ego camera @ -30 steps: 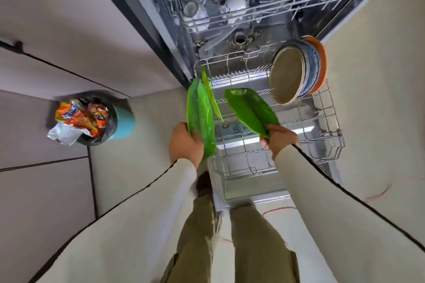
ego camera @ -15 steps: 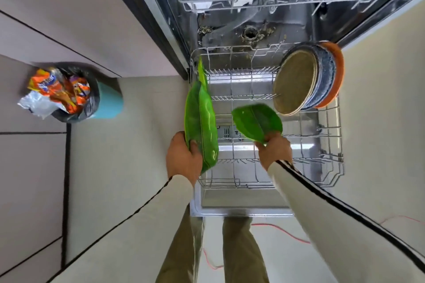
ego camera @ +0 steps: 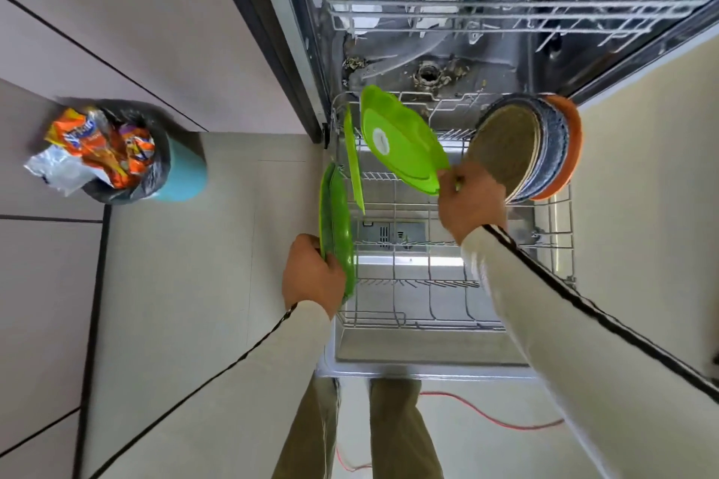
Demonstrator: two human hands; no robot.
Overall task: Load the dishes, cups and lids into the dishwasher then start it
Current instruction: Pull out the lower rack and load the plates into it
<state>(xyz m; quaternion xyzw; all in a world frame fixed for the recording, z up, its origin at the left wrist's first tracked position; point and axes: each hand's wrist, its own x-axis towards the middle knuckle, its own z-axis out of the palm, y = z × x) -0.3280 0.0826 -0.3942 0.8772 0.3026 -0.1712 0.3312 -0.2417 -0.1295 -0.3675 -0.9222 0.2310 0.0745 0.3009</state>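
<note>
green lid: glossy plastic | lower rack: metal wire | plates: matt ceramic

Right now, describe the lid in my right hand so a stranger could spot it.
Find the dishwasher's lower rack. Over its far left, the right hand holds a green lid by its edge. Unlike the edge-on green lids beside it, it shows a white disc.
</note>
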